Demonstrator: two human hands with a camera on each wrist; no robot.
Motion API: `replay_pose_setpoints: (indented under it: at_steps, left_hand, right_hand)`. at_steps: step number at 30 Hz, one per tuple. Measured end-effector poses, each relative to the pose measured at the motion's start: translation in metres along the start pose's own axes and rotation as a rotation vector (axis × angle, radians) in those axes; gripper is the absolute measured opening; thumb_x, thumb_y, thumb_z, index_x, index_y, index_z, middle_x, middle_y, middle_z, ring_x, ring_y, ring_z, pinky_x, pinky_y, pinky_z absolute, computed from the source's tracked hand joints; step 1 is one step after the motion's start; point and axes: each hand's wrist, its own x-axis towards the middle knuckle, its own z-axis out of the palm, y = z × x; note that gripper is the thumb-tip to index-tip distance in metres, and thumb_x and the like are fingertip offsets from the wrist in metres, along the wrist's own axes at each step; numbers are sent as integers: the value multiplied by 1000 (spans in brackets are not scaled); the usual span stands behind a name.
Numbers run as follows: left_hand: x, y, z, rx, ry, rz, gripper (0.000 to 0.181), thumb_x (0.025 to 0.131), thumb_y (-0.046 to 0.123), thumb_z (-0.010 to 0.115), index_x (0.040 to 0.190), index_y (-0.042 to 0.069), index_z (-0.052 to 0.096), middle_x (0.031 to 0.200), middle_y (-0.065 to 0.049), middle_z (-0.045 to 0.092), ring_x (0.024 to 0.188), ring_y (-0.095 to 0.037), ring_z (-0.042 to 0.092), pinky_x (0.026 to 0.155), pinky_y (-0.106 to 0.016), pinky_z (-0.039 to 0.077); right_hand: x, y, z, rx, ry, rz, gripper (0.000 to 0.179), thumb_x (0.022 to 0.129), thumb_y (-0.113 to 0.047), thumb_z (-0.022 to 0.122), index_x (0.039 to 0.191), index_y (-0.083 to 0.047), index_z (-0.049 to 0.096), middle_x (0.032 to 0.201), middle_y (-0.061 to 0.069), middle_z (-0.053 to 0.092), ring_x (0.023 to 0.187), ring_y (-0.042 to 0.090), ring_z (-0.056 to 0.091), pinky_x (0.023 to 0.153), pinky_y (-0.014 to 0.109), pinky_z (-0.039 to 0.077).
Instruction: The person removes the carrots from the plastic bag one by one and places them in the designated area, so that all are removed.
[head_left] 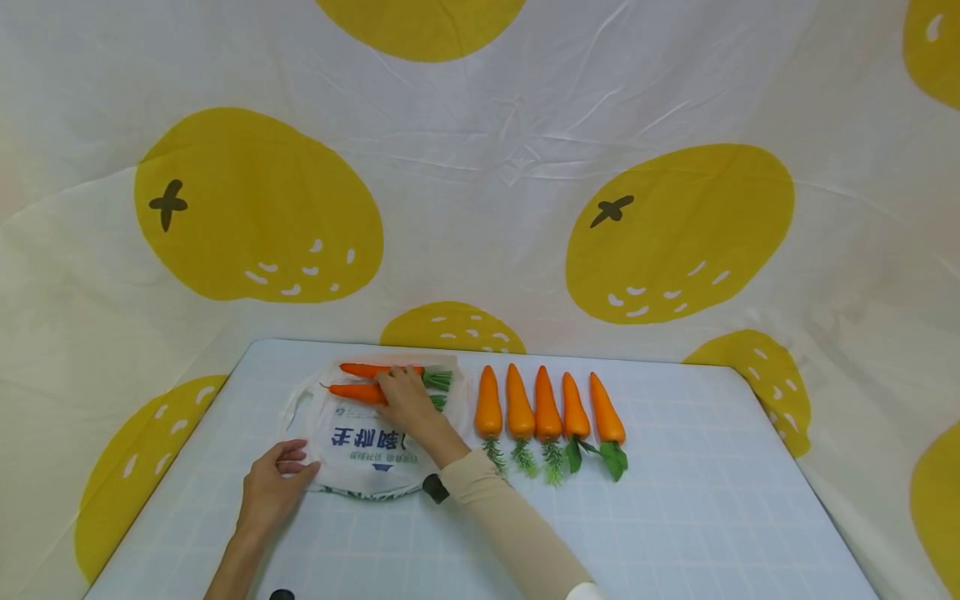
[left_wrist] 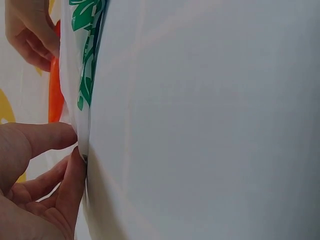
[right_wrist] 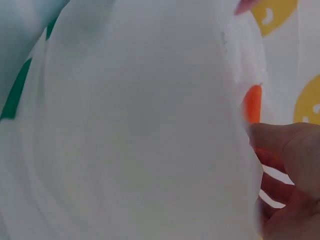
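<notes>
A white plastic bag (head_left: 352,475) with blue lettering lies flat on the table, its handle loop toward the left. Two slim orange-red carrots with green stem stubs rest on it: a far carrot (head_left: 362,369) and a near carrot (head_left: 352,392). My right hand (head_left: 408,404) reaches over them and grips the near carrot, its fingers reaching to the far one and hiding the middle of both. At the bag's lower left edge my left hand (head_left: 275,486) pinches the plastic between thumb and forefinger; the left wrist view shows these fingertips (left_wrist: 70,134) right at the fold.
Several thicker orange carrots (head_left: 520,408) with leafy tops lie in a row to the right of the bag. The table (head_left: 697,500) has a pale checked cover. Behind it hangs a white cloth (head_left: 480,208) printed with yellow fruit.
</notes>
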Motion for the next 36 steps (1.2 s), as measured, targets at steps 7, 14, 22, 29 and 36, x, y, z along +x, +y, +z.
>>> replay_pose_setpoints:
  at_steps: [7, 14, 22, 29, 36]
  left_hand:
    - [2, 0, 2, 1, 1, -17, 48, 96, 13, 70, 138, -4, 53, 124, -29, 60, 109, -40, 59, 92, -52, 53]
    - [1, 1, 1, 9, 2, -6, 48, 96, 13, 70, 138, -4, 53, 124, -29, 61, 109, -41, 59, 91, -53, 52]
    - [-1, 4, 1, 10, 7, -16, 48, 96, 11, 70, 137, -6, 52, 124, -30, 60, 109, -42, 59, 94, -53, 53]
    - [-1, 3, 1, 7, 8, -6, 47, 96, 11, 70, 137, -6, 53, 123, -30, 60, 110, -42, 59, 93, -54, 52]
    - [1, -1, 2, 2, 28, -7, 48, 95, 12, 71, 136, -6, 53, 122, -30, 61, 109, -42, 59, 93, -55, 51]
  right_hand:
    - [-2, -7, -3, -27, -47, 19, 38, 93, -26, 77, 129, -16, 68, 112, -1, 62, 103, 17, 49, 94, 24, 41]
    - [-4, -8, -6, -11, -56, 11, 36, 92, -28, 79, 125, -17, 69, 105, -4, 63, 97, 14, 52, 91, 20, 44]
    - [-7, -1, -10, 192, -60, 0, 34, 94, -28, 77, 125, -16, 70, 99, -8, 62, 88, 9, 54, 80, 14, 47]
    - [-12, 6, -19, 205, -23, -39, 38, 96, -29, 74, 129, -13, 66, 104, -5, 64, 89, 10, 54, 79, 17, 44]
    - [-14, 11, -29, 190, 67, -100, 44, 96, -31, 74, 133, -9, 65, 121, 2, 69, 95, 12, 57, 87, 18, 48]
